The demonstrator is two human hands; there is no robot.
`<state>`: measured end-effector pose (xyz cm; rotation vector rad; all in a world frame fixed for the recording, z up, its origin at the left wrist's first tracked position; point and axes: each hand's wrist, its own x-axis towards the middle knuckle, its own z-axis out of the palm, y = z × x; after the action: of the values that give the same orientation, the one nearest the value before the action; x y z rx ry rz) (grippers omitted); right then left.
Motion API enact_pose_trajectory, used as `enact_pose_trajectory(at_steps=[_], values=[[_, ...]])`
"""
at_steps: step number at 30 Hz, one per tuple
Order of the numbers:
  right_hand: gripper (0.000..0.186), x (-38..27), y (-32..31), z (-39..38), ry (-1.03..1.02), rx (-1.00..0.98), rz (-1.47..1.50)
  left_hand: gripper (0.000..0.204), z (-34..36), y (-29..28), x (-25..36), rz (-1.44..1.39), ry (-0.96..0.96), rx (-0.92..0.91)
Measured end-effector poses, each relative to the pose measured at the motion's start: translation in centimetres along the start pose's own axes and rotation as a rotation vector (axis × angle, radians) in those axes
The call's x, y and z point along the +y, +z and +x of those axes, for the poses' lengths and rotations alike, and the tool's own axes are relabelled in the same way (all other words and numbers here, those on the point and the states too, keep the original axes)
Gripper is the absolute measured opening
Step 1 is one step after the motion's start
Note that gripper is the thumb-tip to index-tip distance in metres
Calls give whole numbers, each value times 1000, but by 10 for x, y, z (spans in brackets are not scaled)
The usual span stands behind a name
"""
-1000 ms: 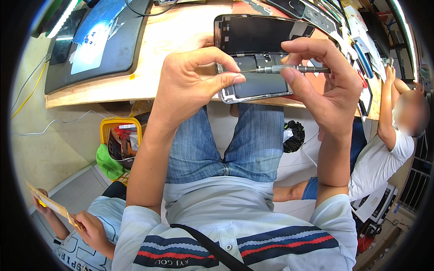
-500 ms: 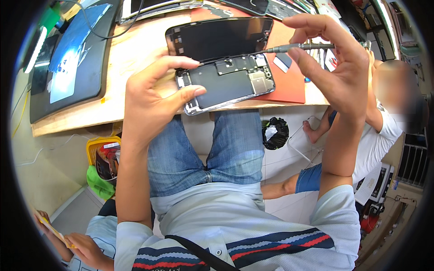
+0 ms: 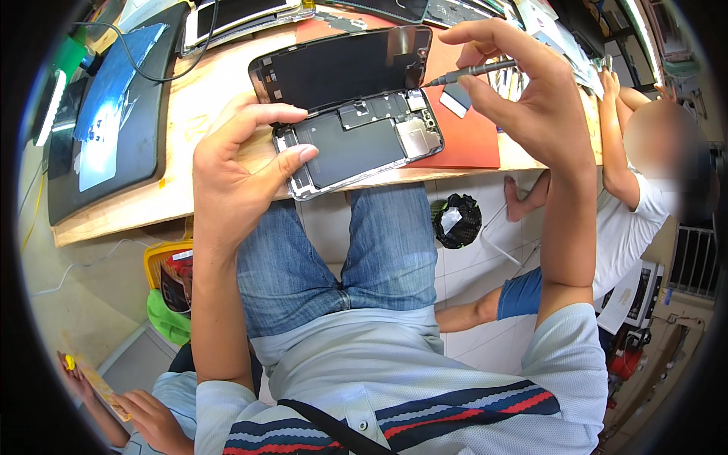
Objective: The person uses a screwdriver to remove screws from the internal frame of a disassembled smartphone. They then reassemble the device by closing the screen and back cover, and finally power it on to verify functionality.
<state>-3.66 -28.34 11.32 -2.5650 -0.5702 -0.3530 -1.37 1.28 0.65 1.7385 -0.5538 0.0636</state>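
Note:
An opened smartphone [image 3: 349, 152] lies tilted at the table's front edge, its battery and circuit boards bare. Its dark screen panel [image 3: 341, 68] is folded back along the far side. My left hand [image 3: 243, 152] grips the phone's left end, index finger at the joint between the halves and thumb over the near housing. Pinched between my right thumb and fingers is a slim grey precision screwdriver [image 3: 464, 73]. My right hand [image 3: 523, 91] hovers above the table, with the driver's tip close to the phone's upper right corner; whether it touches cannot be made out.
An orange-red mat [image 3: 478, 144] lies under the phone's right side. At left sits a dark board [image 3: 144, 144] with a blue sheet and a cable. Phone parts and tools crowd the back. A black-lined bin [image 3: 457, 220] stands below. One person sits right, another lower left.
The phone, my left hand and my right hand with the screwdriver appear farther left; the whole view has also shifted somewhat. The screwdriver is tilted more steeply.

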Motion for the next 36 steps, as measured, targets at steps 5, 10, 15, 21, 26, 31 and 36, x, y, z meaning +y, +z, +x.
enact_pose_trajectory(at_steps=[5,10,15,21,26,31,36], values=[[41,1,4,-1,-1,9,7,35,0,1,0,7,31,6],[41,2,4,-2,-6,14,-11,35,0,0,-2,1,18,-3],[41,4,4,-4,-8,25,9,51,2,9,-2,-268,28,142],[40,3,0,-11,39,52,33,59,13,11,2,-272,-8,136],[37,7,1,-16,31,147,108,37,21,14,-4,-270,0,139],[38,13,2,-21,16,116,131,30,17,15,-3,-149,18,172],[39,20,10,-22,3,104,173,31,15,15,-4,-151,40,179]])
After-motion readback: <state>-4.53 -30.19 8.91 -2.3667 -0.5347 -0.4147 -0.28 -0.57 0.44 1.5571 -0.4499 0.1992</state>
